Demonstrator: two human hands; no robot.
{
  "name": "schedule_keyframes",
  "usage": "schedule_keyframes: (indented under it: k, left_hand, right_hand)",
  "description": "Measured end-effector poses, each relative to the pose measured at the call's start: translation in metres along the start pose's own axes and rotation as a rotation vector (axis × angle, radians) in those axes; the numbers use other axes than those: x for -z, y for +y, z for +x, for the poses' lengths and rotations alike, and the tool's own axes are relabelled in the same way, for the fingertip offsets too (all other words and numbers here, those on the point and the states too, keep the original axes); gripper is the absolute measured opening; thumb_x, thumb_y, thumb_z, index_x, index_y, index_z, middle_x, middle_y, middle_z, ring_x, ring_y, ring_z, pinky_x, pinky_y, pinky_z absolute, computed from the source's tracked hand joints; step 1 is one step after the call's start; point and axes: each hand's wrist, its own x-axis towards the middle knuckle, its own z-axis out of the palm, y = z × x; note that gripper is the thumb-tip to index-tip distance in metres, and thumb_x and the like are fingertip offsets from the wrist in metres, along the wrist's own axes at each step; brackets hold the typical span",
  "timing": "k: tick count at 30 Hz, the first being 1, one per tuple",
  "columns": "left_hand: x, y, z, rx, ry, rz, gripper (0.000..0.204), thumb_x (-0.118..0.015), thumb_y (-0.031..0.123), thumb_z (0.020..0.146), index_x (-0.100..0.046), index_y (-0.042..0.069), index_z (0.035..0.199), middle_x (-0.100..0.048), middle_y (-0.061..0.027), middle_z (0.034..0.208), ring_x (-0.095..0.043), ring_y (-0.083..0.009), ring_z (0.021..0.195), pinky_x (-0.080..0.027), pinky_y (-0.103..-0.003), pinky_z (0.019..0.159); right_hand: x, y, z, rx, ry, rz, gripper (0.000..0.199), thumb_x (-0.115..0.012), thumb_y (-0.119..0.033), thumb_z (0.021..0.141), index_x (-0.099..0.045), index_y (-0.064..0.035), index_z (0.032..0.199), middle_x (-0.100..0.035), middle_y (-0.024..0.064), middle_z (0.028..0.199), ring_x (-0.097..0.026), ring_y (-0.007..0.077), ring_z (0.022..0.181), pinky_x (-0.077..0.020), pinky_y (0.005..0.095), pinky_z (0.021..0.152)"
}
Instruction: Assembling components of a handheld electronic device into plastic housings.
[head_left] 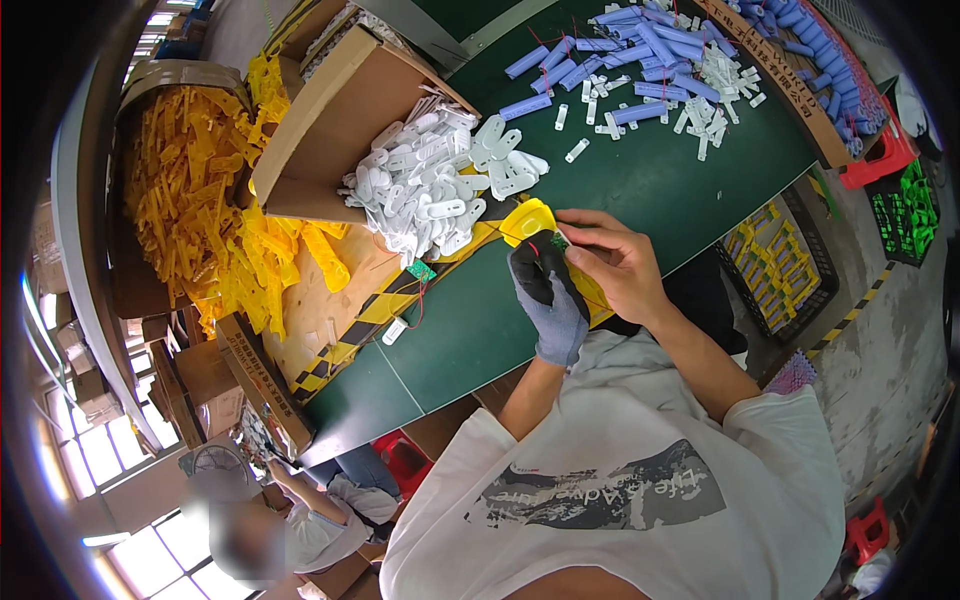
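My left hand (549,308), in a grey glove with black fingers, is closed around a yellow plastic casing (529,221) just past the table's near edge. My bare right hand (622,268) pinches a small green circuit board (559,241) against the casing, thumb and forefinger together. A thin red wire shows by the gloved fingers. Part of the casing is hidden behind both hands. Beyond them lies a heap of white plastic pieces (425,175), flat and slotted, spilling from a cardboard box (335,120). Another green circuit board (421,270) with red wires rests left of my hands, near a small white part (394,331).
Blue cylindrical battery cells (650,60) and small white brackets (712,100) are scattered at the far right. Yellow casings (190,180) fill a container at left. A black crate (785,265) of yellow parts stands at right. Another person (325,530) sits at lower left.
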Motion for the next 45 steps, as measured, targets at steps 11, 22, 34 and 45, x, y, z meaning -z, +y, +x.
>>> schedule_keyframes:
  k: [11, 22, 34, 45]
  left_hand:
    - [-0.001, 0.003, 0.004, -0.077, -0.014, 0.006, 0.022, -0.048, 0.000, 0.093, -0.049, -0.004, 0.115, -0.052, -0.0093, 0.109, -0.051, -0.0166, 0.103, -0.042, -0.028, 0.090]
    - [-0.007, 0.045, 0.028, -0.083, 0.069, -0.129, 0.052, -0.050, 0.003, 0.094, -0.029, 0.001, 0.141, -0.051, -0.0128, 0.122, -0.054, -0.0187, 0.104, -0.044, -0.031, 0.090]
    - [0.016, 0.033, 0.045, 0.257, -0.254, -0.496, 0.058, -0.055, 0.019, 0.093, -0.029, 0.011, 0.145, -0.051, -0.0095, 0.124, -0.054, -0.0211, 0.108, -0.045, -0.037, 0.092]
    - [0.011, 0.036, 0.035, 0.141, -0.322, -0.536, 0.076, -0.065, 0.027, 0.089, -0.020, 0.015, 0.149, -0.051, -0.0149, 0.123, -0.055, -0.0258, 0.107, -0.046, -0.041, 0.093]
  right_hand:
    - [0.005, 0.001, 0.006, 0.313, -0.063, -0.391, 0.024, -0.062, 0.004, 0.083, -0.064, 0.0069, 0.107, -0.059, 0.0164, 0.121, -0.065, 0.0225, 0.098, -0.0505, 0.0288, 0.086]
    - [-0.003, -0.025, -0.009, -0.076, -0.108, -0.253, 0.069, -0.065, -0.009, 0.085, -0.031, -0.0041, 0.144, -0.043, 0.0191, 0.137, -0.055, 0.0233, 0.114, -0.0453, 0.0349, 0.094]
    - [0.018, -0.037, -0.006, -0.228, -0.277, -0.312, 0.048, -0.065, -0.010, 0.075, -0.049, 0.0022, 0.119, -0.065, 0.0163, 0.101, -0.064, 0.0244, 0.088, -0.0495, 0.0341, 0.080]
    - [0.024, -0.045, -0.008, -0.350, -0.429, -0.203, 0.044, -0.063, -0.010, 0.073, -0.053, 0.0019, 0.114, -0.065, 0.0135, 0.091, -0.061, 0.0194, 0.076, -0.0494, 0.0317, 0.073]
